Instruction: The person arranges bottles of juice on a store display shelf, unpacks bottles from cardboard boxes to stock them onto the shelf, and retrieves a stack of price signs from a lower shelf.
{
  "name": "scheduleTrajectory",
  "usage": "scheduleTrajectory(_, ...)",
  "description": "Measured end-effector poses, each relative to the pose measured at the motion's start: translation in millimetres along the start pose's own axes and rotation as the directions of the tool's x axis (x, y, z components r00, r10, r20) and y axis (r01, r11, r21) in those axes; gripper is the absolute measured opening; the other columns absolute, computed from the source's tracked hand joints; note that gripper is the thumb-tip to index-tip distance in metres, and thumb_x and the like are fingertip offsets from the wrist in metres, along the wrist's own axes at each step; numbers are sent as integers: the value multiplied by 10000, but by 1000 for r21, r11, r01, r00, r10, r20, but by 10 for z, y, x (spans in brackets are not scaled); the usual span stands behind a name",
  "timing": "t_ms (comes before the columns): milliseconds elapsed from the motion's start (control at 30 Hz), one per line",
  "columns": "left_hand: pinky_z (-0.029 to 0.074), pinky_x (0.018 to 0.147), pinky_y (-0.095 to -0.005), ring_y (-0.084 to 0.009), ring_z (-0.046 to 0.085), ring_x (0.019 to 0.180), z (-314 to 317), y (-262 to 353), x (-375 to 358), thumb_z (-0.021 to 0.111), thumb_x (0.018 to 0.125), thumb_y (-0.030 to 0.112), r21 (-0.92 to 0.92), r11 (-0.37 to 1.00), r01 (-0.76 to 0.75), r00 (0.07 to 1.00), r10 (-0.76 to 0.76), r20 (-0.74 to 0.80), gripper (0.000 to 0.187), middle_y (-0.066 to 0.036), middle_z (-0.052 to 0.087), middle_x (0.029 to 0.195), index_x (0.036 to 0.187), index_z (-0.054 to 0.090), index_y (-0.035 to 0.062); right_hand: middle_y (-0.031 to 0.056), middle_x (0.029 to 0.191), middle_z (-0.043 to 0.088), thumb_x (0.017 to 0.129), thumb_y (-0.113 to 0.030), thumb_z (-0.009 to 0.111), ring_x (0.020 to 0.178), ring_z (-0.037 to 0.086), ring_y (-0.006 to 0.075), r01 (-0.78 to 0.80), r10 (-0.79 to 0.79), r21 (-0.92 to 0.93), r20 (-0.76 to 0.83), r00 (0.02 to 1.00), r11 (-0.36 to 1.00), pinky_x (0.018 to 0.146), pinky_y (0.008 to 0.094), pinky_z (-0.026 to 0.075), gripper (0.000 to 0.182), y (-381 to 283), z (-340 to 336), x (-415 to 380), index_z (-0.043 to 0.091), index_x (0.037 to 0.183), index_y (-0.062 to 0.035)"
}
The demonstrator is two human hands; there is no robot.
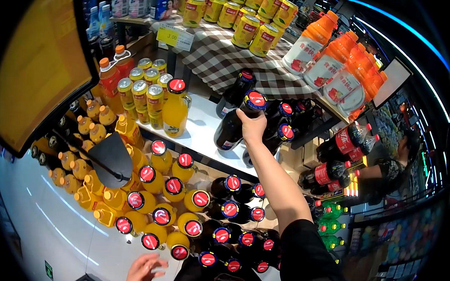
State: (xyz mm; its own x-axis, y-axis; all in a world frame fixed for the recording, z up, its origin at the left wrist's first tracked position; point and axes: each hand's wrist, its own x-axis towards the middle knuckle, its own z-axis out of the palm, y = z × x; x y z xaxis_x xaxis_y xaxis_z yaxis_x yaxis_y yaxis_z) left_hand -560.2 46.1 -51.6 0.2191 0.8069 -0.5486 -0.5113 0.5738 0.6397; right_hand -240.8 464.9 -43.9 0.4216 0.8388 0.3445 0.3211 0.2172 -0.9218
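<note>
The right grip (252, 125) was closed around the neck of a dark bottle (229, 130), which was at the white shelf (198, 116) beside other dark bottles (275, 115); whether its base touched could not be told. The left grip (146, 270), empty, was half open near the red-capped yellow bottles (153, 233).

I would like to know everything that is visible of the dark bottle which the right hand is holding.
The dark bottle has a shiny, nearly black body; glass or plastic, I cannot tell. Its round lid is red with pale marks and a blue edge. Part of a pale label shows low down. The right hand grips it below the lid, over the white shelf; base contact is unclear.
</note>
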Motion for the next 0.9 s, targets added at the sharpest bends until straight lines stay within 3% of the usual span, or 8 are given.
scheduleTrajectory(67,472,771,-354,-275,580,914,-229,-190,-126,592,839,429,-14,994,108,978,-108,-180,562,-166,600,1008,1185,518,-7,122,876,674,637,-181,789,804,646,214,-33,30,-53,-48,998,998,764,318,481,396,183,94,122,614,936,11)
scheduleTrajectory(100,472,771,-354,-275,580,914,-328,-233,-175,592,839,429,-8,993,115,978,-114,-174,562,-166,600,1008,1185,518,-7,129,875,674,633,-182,790,805,648,229,-31,24,-100,-74,997,994,765,326,482,395,260,124,179,615,931,9)
scheduleTrajectory(167,477,813,-342,-250,574,975,-477,-284,-262,542,889,389,-210,974,86,990,-108,-93,521,-140,598,1051,1237,489,6,137,875,674,630,-183,792,805,650,244,-37,21,-157,-103,994,987,766,333,483,394,389,158,279,616,927,7)
scheduleTrajectory(267,465,871,-350,-245,550,1046,-574,-313,-274,530,894,389,-244,964,105,991,-123,-58,531,-137,581,1122,1258,468,8,156,875,672,609,-183,805,813,650,286,-98,63,-209,-166,984,973,768,348,485,415,517,212,399,614,919,15)
scheduleTrajectory(400,448,907,-377,-246,534,1081,-634,-394,-264,530,894,384,-359,926,118,972,-182,-151,532,-134,569,1159,1277,459,22,156,876,672,596,-180,816,819,650,289,-150,104,-198,-223,969,969,769,355,487,424,680,286,511,616,918,10)
scheduleTrajectory(700,444,916,-398,-249,536,1084,-541,-311,-235,533,892,373,-420,905,75,954,-188,-235,526,-130,575,1156,1288,456,36,175,895,662,590,-184,823,852,638,319,-134,58,-217,-326,944,967,789,370,477,474,902,336,697,598,956,17)
scheduleTrajectory(733,444,917,-400,-250,536,1085,-532,-307,-231,534,892,370,-425,902,76,950,-194,-243,524,-129,577,1154,1290,455,38,129,860,672,596,-202,827,782,643,254,-121,18,-256,-373,928,959,768,341,478,408,944,342,720,626,882,8)
scheduleTrajectory(900,435,931,-401,-253,528,1098,-560,-367,-191,531,896,354,-463,884,70,960,-186,-209,516,-127,572,1164,1296,451,39,127,838,666,591,-221,830,763,637,266,-109,-6,-257,-409,912,960,753,349,476,419,1096,279,800,610,864,9)
